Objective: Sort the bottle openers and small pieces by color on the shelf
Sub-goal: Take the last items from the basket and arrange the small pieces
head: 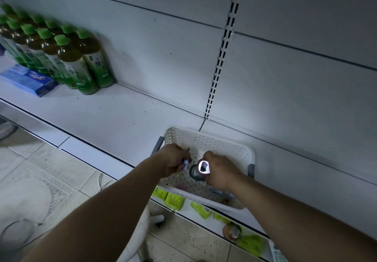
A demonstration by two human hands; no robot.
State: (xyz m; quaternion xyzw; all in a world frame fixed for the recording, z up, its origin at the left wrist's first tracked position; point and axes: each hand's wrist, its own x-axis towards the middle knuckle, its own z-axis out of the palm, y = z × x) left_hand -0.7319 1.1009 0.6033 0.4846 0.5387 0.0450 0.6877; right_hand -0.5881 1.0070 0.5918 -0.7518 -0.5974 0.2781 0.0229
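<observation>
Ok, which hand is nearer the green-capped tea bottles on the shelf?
Left. The left hand, holding a small pale piece, is at the white basket's left side, the tea bottles far to its left; the right hand, holding a bottle opener, is farther right.

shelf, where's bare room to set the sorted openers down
The widest bare stretch of shelf lies between the tea bottles and the basket. Another lies right of the basket, by the back wall. Crowded: the basket, where the left hand and right hand hold a small piece and a bottle opener.

Piece [185, 164] in L hand [173, 161] blurred, poss. lilac; bottles [67, 58] cropped left.
</observation>
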